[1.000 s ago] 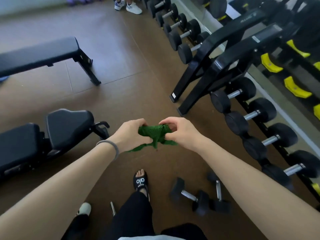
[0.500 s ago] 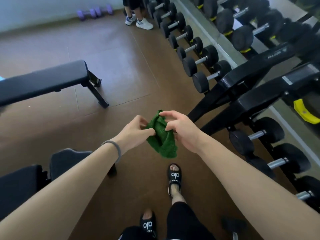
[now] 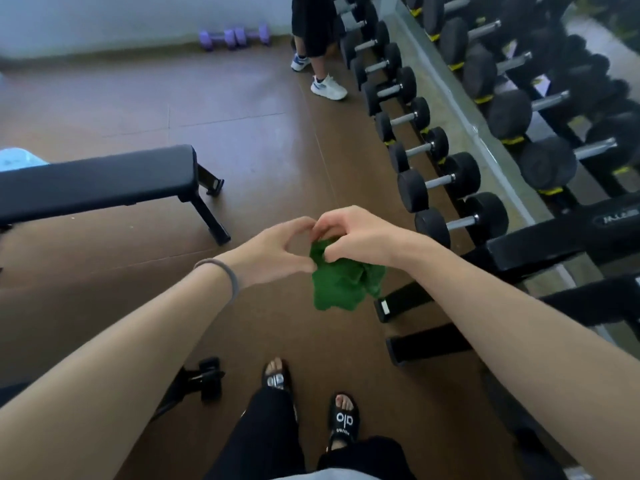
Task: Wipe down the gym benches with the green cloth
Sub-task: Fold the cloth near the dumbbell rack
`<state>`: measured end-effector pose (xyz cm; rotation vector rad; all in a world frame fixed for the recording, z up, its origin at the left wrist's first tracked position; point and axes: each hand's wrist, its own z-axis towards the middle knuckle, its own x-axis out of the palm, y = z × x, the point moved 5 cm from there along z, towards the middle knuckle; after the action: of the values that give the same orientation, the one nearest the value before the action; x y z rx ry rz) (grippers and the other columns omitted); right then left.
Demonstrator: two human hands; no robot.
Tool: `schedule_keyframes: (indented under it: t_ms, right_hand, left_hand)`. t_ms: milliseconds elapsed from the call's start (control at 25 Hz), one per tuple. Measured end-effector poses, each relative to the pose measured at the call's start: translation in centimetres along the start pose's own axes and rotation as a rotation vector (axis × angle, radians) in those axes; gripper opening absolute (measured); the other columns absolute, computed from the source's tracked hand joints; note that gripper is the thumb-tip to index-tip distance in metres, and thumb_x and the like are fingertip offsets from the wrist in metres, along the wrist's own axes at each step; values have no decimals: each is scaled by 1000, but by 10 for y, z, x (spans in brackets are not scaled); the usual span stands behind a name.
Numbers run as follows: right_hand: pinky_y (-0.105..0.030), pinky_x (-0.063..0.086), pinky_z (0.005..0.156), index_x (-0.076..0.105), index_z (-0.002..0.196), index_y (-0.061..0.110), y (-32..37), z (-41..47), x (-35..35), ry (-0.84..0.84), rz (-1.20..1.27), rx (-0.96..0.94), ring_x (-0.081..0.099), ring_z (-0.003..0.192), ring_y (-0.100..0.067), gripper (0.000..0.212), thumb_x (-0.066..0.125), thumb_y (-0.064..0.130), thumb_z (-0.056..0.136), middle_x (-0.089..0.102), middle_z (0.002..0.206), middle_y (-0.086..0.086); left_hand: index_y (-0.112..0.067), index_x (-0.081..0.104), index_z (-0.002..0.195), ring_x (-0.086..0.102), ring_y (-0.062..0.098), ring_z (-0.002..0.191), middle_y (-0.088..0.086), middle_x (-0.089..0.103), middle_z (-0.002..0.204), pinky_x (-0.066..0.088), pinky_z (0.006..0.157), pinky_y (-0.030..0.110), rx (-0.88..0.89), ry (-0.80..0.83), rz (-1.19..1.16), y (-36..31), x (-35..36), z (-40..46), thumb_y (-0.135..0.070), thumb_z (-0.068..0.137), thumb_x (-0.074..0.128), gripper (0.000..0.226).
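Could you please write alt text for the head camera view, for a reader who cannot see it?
Two bare hands, left hand and right hand, pinch a crumpled green cloth in mid-air above a brown gym floor. A black flat bench stands to the left, and a rack of black dumbbells runs along the right.

"alo" on rt sandal (image 3: 344, 419); rack label unreadable.

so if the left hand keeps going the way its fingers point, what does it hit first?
The right hand: the left hand points across at it, both pinching the green cloth between them. Fingertips look nearly touching; depth unclear.
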<state>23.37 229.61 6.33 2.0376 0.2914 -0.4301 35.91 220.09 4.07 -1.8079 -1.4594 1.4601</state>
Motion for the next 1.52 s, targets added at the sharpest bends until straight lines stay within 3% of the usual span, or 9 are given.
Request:
schedule_keyframes:
  t_ms: [200, 280, 400, 560, 800, 1040, 1200, 1440, 1520]
  right_hand:
    - [-26, 53, 72, 71, 103, 25, 53, 107, -61, -12, -156, -19, 70, 79, -5, 34, 66, 2, 78, 78, 98, 6]
    - [-27, 53, 73, 72, 100, 29, 71, 152, -71, -16, -261, -15, 68, 81, -5, 34, 66, 5, 77, 77, 97, 10]
    - [-27, 56, 79, 75, 95, 31, 104, 219, -81, -23, -287, -20, 69, 87, -6, 33, 64, 6, 76, 77, 95, 12]
    - [-27, 55, 75, 75, 95, 32, 140, 291, -103, -31, -416, -52, 67, 89, -7, 32, 63, 11, 75, 73, 92, 14]
    - [-34, 53, 79, 70, 102, 26, 124, 400, -150, -107, -574, 13, 62, 95, -23, 23, 60, 14, 85, 66, 101, 4]
    - [-33, 54, 73, 68, 102, 18, 112, 504, -190, -132, -312, 136, 66, 92, -26, 19, 55, 10, 90, 67, 102, -4]
    - [-43, 65, 68, 61, 100, 11, 129, 571, -199, -49, 54, 159, 74, 88, -32, 12, 59, 4, 90, 69, 101, -13]
    - [-47, 60, 95, 60, 123, 0, 172, 661, -221, 183, 505, 227, 72, 103, -34, 33, 41, 3, 97, 70, 110, -18]
    - [-50, 57, 100, 53, 136, -6, 187, 691, -226, 297, 680, 240, 71, 109, -36, 44, 35, -1, 95, 68, 117, -22]
  left_hand:
    - [-26, 59, 93, 59, 2, 92, -17, 64, 96, 44, 81, 24, -14, 7, 149, 33, -99, 72, -23, 84, 73, 17]
    - [-24, 50, 89, 54, 11, 77, -12, 59, 86, 39, 64, 22, -12, -27, 231, 52, -138, 93, -22, 86, 72, 22]
    - [-23, 52, 109, 59, 14, 84, -7, 61, 97, 49, 69, 30, -39, 32, 314, 85, -188, 121, -21, 84, 72, 32]
    - [-20, 61, 97, 59, 22, 95, -1, 60, 96, 47, 79, 37, -95, 20, 492, 127, -254, 156, -18, 93, 61, 5]
    - [-12, 50, 86, 50, 23, 69, 6, 58, 79, 37, 64, 35, -280, -138, 261, 155, -356, 206, -19, 100, 50, 16]
    - [-14, 54, 107, 59, 22, 75, 5, 63, 90, 44, 60, 32, -347, -231, 252, 149, -420, 294, -16, 104, 43, 12]
    - [-14, 56, 123, 64, 28, 99, 9, 65, 110, 58, 87, 45, -485, -284, -96, 145, -450, 360, -12, 98, 51, 25]
    - [-26, 57, 115, 69, 26, 102, 4, 67, 115, 58, 93, 51, -480, -346, -384, 159, -524, 424, -41, 70, 72, 50]
    - [-25, 55, 115, 69, 24, 98, 4, 67, 113, 59, 88, 46, -462, -324, -341, 170, -555, 440, -33, 72, 76, 48]
